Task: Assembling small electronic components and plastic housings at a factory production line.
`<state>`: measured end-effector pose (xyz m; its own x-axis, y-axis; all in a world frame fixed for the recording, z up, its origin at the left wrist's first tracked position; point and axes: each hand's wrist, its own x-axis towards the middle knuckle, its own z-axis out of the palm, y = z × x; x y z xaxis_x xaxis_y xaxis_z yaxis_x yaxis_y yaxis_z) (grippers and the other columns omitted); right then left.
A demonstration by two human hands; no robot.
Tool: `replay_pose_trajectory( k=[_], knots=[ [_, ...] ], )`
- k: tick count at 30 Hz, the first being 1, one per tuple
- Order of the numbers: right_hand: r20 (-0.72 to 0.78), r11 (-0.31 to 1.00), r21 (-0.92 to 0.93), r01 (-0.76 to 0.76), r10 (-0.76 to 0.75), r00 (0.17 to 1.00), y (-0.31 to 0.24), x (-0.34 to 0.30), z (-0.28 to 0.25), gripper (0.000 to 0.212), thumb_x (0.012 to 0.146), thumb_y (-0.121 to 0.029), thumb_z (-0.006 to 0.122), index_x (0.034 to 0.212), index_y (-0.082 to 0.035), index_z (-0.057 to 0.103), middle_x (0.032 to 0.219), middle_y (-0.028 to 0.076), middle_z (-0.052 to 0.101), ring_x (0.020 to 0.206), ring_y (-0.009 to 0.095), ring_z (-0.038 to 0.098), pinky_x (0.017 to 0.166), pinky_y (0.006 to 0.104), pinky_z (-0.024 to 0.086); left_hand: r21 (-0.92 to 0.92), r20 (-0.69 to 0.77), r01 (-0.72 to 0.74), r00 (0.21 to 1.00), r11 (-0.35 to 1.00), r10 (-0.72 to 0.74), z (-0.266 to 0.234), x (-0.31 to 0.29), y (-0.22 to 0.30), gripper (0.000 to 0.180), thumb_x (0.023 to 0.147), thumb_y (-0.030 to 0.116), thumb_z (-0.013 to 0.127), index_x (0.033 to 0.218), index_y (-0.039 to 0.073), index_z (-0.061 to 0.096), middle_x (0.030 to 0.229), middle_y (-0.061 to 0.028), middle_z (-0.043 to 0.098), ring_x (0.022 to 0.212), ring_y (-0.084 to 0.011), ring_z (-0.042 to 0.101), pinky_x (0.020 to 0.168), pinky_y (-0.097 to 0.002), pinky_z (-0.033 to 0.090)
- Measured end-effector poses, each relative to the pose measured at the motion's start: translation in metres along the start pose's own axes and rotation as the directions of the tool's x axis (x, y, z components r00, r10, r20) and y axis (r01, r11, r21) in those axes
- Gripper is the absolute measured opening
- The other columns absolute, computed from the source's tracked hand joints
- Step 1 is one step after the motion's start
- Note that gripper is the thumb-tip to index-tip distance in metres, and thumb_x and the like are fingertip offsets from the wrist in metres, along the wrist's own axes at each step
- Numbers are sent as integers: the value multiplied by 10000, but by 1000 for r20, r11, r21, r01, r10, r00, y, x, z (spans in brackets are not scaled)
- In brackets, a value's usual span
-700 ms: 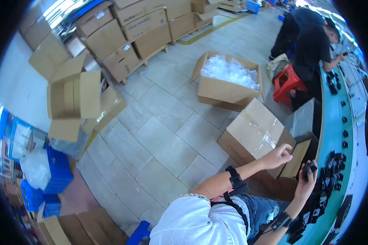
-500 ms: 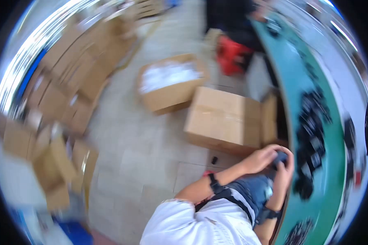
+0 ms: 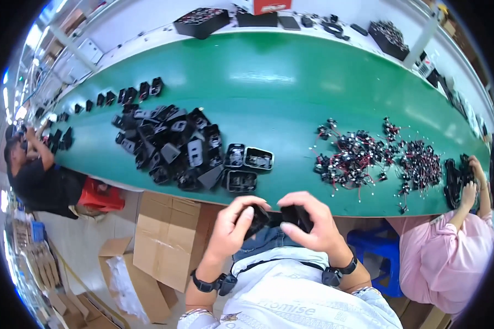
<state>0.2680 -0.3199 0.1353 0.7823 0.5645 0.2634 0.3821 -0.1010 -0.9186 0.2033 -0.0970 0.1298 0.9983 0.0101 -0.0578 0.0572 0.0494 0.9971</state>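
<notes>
Clock set at your hands, 12 straight over the bench. L hand (image 3: 229, 230): thumb & fingers closed round a black pc (image 3: 259, 222), fingers over the top, thumb on the near face. R hand (image 3: 316, 223): fingers curled over a 2nd black pc (image 3: 297, 216), thumb underneath, approx. the same narrow gap. The 2 pcs look separate, L at 9, R at 3, a small gap between, both just off the near edge of the green bench (image 3: 274, 118). Detail's mostly hidden by your fingers.

Handling (my guess): prob. light, stiff moulded plastic; smooth faces may slip, thin rims could chip if squeezed or dropped. Best hold: opp. outer side walls, thumb vs. 2 or 3 fingers, tips clear of the open side.

Nearby: 3 open shells (image 3: 259, 158) at approx. 11, w/ pale-edged rims; big heap of black housings (image 3: 173, 151) at 10; tangle of small wired parts (image 3: 352, 156) at 2, red leads showing. Leads look thin & fragile, so hold those by the body, not the wire. Co-worker in pink (image 3: 444, 257) at 3.
</notes>
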Motion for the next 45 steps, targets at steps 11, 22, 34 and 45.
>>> replay_pose_trajectory(
  k=[11,22,34,45],
  knots=[
    [-91,924,-382,15,-54,994,67,44,24,564,826,56,645,1371,-41,541,1436,199,519,1332,404,522,1090,486,457,-318,-50,4,999,948,-21,31,7,-51,380,921,78,617,1268,26,470,1340,-251,571,739,-217,648,655,-329,545],
    [-451,748,-626,-219,-118,885,34,17,-59,195,762,67,761,925,-38,743,922,106,732,794,265,709,707,348,569,-376,518,312,852,873,-82,7,27,-50,715,784,11,617,1474,-1,431,1503,-202,421,1386,-287,448,1131,-399,387],
    [-49,643,-766,-18,-30,998,55,31,-105,217,772,-3,782,973,-88,778,971,47,665,792,203,661,668,326,549,-396,555,399,821,827,-130,43,63,-56,756,822,-34,577,1536,3,332,1531,-180,406,1105,-235,631,850,-352,578],
    [-516,940,-99,-326,232,825,54,29,-88,140,980,10,633,1096,7,710,1028,89,760,817,83,696,643,202,541,-586,381,317,920,746,-92,78,81,-49,469,920,24,675,1317,16,426,1299,-138,498,1029,-158,608,866,-288,536]
  ],
)
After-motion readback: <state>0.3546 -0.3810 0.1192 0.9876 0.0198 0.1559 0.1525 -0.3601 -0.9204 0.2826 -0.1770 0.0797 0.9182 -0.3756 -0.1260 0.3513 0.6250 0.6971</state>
